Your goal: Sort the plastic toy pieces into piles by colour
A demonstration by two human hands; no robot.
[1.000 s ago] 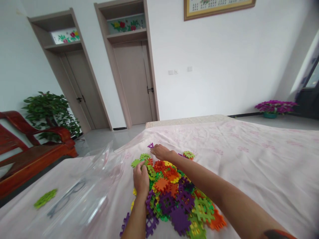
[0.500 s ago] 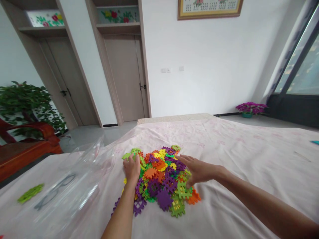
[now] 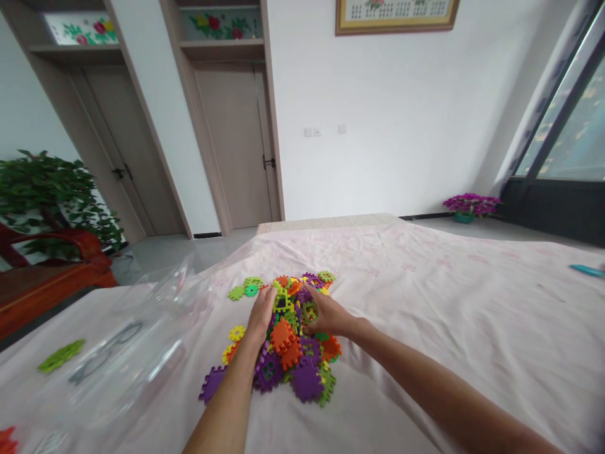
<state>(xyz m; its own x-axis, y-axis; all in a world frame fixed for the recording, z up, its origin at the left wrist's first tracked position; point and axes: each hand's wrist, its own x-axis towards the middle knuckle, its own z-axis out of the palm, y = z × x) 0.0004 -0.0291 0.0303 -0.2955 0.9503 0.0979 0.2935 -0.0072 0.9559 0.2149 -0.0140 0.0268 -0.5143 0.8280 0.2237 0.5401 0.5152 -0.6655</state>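
Observation:
A heap of toothed plastic building pieces (image 3: pixel 307 378) in purple, orange, green and yellow lies on a pale bedsheet. My left hand (image 3: pixel 261 314) is cupped against the heap's left side, fingers pointing away from me. Opposite it, my right hand (image 3: pixel 328 314) presses on the right side, thumb and fingers apart. Between them, pieces are pushed up, among them a lime-green square frame (image 3: pixel 282 301) and an orange piece (image 3: pixel 282 335). Neither hand has closed round a single piece; some fingertips are hidden. Left of the heap are a small green gear (image 3: pixel 251 291) and a yellow flower piece (image 3: pixel 237 333).
A clear plastic bag (image 3: pixel 137 353) lies on the sheet (image 3: pixel 425 328) at the left, with a green piece (image 3: pixel 61 355) beside it. An orange piece (image 3: pixel 7 440) shows at the lower left corner. A teal object (image 3: pixel 586 270) lies far right.
My right hand has moved left and my left hand slightly right, squeezing the heap narrower and higher. Several pieces at the left now lie uncovered. The view has shifted slightly.

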